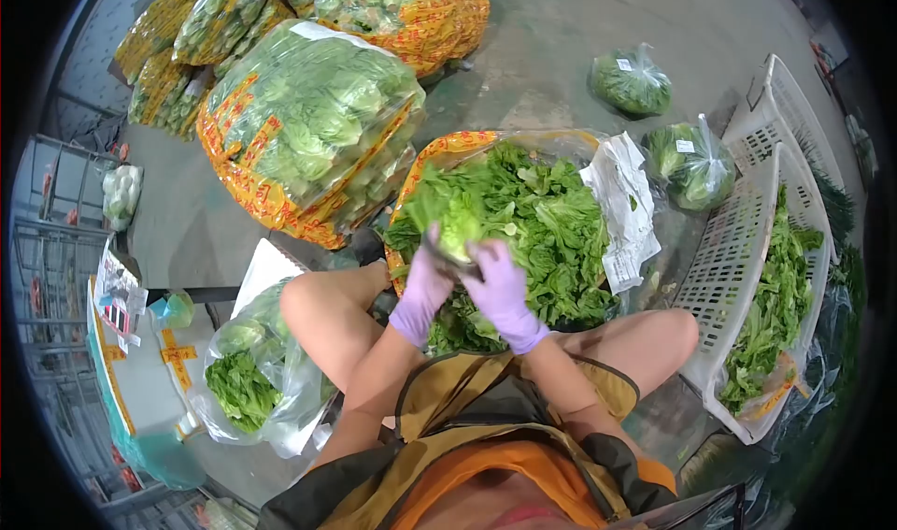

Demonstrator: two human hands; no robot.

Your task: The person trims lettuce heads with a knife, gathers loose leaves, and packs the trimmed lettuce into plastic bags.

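Far left, a rack (56, 212), then a taped box (159, 385), and beside it a clear bag (308, 399) with green leaves (243, 390) inside. Farther up, piled sacks (210, 25), with a big sack (313, 123) of lettuce nearer. At centre, between bent legs, the left hand (425, 287) in a purple glove, fingers closed on a lettuce (456, 220) above the open sack (456, 139). At its base, the right hand (502, 292), also gloved, fingers bent but their grip too blurred to tell. Between the hands, something dark (455, 264), unclear. Below and beyond, loose leaves (551, 217) in the open sack, with a white sheet (626, 212) at its right edge. Farther right, two small bags (691, 165) on the floor, then white crates (715, 282), the nearer with leaves inside.
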